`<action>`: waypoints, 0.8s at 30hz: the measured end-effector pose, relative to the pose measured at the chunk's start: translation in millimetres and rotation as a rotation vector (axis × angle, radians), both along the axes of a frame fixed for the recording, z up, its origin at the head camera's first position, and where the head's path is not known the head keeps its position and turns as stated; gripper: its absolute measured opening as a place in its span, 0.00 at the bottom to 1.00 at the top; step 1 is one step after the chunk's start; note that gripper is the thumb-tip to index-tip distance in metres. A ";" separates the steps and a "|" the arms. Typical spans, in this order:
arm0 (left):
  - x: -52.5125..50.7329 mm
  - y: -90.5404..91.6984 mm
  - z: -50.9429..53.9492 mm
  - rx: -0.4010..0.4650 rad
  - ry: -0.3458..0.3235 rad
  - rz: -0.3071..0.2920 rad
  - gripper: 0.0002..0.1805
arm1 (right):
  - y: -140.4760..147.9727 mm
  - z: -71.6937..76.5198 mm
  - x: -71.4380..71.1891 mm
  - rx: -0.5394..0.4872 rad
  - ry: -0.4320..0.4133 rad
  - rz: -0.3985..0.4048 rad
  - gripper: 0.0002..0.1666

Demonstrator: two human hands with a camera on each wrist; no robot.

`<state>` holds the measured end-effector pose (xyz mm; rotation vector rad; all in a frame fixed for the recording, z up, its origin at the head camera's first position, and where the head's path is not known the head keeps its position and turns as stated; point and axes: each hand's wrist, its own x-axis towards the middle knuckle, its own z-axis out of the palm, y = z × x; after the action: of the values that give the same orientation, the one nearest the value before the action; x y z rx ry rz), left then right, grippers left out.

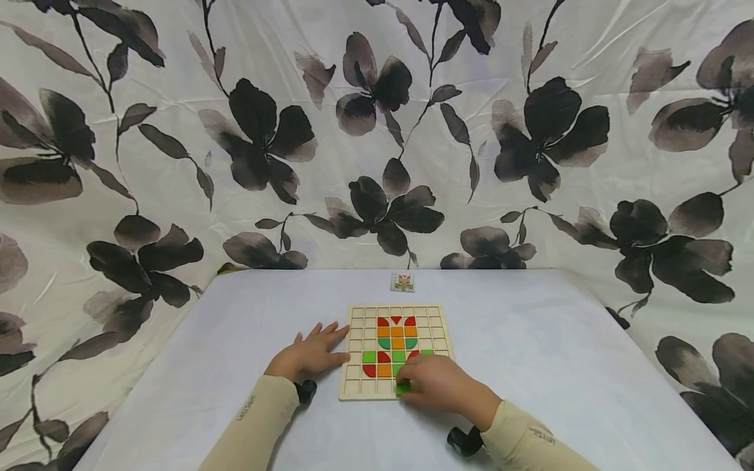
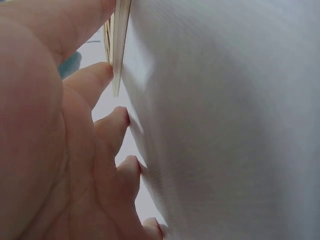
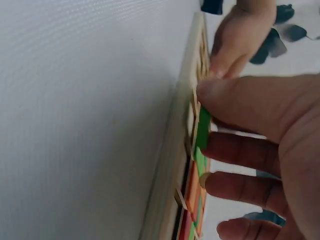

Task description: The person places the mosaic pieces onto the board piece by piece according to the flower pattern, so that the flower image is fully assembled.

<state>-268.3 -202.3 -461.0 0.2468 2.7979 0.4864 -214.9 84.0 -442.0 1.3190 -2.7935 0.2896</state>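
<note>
A square wooden grid board [image 1: 353, 390] lies on the table, with red, orange and green tiles [image 1: 397, 332] set in its middle cells. My left hand [image 1: 312, 352] is spread flat beside the board's left side. Its thumb and index finger touch the board's edge, seen close in the left wrist view. Over the lower right part of the board is my right hand [image 1: 444, 384]. It pinches a green tile [image 3: 203, 127] between thumb and fingers at the bottom row. The hand hides some of the cells and tiles beneath it.
A small pattern card [image 1: 403, 282] with a coloured flower design lies behind the board near the table's far edge. White cloth covers the table [image 1: 518, 327]. A floral curtain [image 1: 377, 131] hangs directly behind it.
</note>
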 end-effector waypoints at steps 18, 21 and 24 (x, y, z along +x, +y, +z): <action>2.0 0.2 3.2 0.002 0.001 -0.002 0.39 | -8.4 -7.5 -7.7 -0.054 -0.056 -0.059 0.06; 2.7 0.0 3.8 -0.001 0.000 -0.001 0.39 | -10.3 -7.6 -8.1 -0.068 -0.084 -0.082 0.06; 3.4 -0.1 3.7 -0.002 -0.001 0.002 0.39 | -11.1 -8.0 -8.0 -0.072 -0.097 -0.092 0.06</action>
<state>-264.9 -202.3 -457.3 0.2430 2.7978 0.4847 -222.9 72.9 -450.1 1.1887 -2.8822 0.4573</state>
